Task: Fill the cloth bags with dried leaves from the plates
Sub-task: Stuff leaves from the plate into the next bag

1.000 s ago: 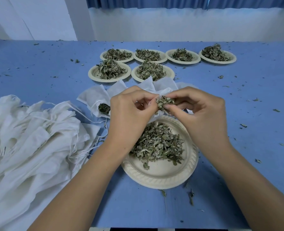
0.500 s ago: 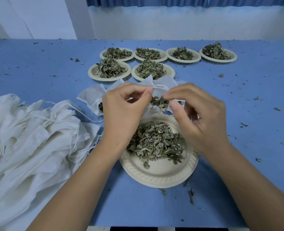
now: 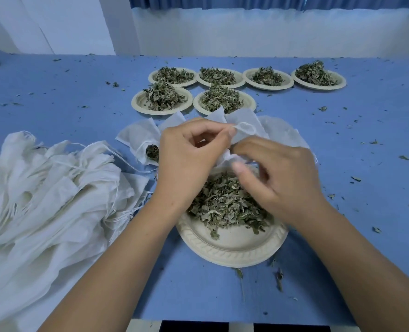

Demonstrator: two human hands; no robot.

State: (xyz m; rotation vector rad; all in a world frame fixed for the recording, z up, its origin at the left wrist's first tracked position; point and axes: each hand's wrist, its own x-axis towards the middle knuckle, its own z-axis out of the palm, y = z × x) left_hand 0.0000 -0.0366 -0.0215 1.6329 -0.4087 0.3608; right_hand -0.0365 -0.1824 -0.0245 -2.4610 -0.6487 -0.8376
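Just above the far rim of the near plate (image 3: 234, 254), both hands hold a white cloth bag (image 3: 224, 160). The left hand (image 3: 191, 159) has a narrow grip, thumb and forefinger pinching the bag's drawstring loop (image 3: 245, 128). The right hand (image 3: 282, 176) has its grip curled on the bunched cloth. Dried leaves (image 3: 225, 204) lie heaped on that plate. To its left lies a pile of empty bags (image 3: 42, 188). Beyond it, six leaf-filled plates (image 3: 224, 99) sit on the blue bench (image 3: 366, 140).

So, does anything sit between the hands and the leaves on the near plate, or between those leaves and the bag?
Nothing visible does. The left hand holds the cloth bag above the near plate's far edge, the right hand is beside it, and the dried leaves lie uncovered just below.
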